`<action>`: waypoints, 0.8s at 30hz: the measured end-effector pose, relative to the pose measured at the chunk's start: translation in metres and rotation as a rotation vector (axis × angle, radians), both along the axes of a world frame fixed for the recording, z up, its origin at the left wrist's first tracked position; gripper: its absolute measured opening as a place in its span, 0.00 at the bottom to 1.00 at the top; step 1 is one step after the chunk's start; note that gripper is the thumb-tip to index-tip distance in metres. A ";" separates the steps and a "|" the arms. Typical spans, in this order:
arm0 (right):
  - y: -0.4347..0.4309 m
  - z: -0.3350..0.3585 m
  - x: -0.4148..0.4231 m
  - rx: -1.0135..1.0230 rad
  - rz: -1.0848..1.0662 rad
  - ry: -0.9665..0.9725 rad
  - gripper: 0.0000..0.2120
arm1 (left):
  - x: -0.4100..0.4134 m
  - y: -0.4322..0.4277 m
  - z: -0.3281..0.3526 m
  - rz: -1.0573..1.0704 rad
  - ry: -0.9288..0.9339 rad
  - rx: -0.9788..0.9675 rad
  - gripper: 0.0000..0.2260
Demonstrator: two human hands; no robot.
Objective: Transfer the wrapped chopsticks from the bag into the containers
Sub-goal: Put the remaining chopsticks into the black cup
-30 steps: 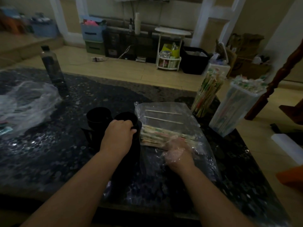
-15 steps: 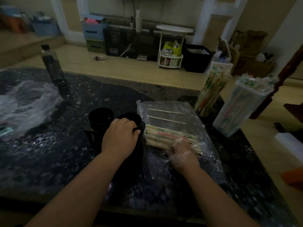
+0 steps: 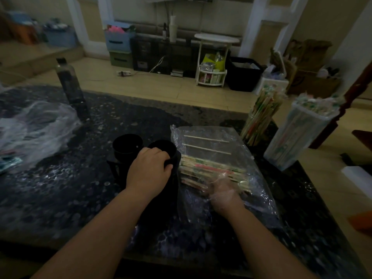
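Observation:
A clear plastic bag (image 3: 213, 137) lies flat on the dark table (image 3: 60, 194), holding a pile of wrapped chopsticks (image 3: 203, 168) and two bare sticks. My right hand (image 3: 223, 191) is inside the bag, seen through the plastic, its fingers on the near end of the pile. My left hand (image 3: 150, 173) grips the rim of a black cylindrical container (image 3: 167, 152) just left of the bag. A second black container (image 3: 126, 143) stands beside it.
At the right table edge stand a holder full of chopsticks (image 3: 259, 115) and a clear tub packed with wrapped chopsticks (image 3: 298, 133). A dark bottle (image 3: 70, 87) and crumpled plastic (image 3: 34, 129) sit at the left. Floor clutter lies beyond.
My right hand has pushed a little deeper into the bag toward the chopstick pile. My left hand has stayed on the black container's rim.

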State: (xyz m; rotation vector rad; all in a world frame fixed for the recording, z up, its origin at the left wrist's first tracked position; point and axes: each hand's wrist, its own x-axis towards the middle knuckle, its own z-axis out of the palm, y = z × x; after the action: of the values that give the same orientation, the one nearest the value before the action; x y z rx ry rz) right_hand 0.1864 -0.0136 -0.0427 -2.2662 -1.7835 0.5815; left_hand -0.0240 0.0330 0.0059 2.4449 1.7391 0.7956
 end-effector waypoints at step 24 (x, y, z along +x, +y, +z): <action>-0.029 0.037 -0.003 -0.054 0.161 -0.308 0.16 | 0.005 -0.014 0.008 0.012 -0.070 -0.012 0.13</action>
State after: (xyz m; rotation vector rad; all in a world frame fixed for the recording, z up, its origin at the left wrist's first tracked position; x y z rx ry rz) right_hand 0.1832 -0.0423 -0.0053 -2.3686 -2.1319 0.3222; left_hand -0.0192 0.0191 0.0137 2.3717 1.7304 0.8586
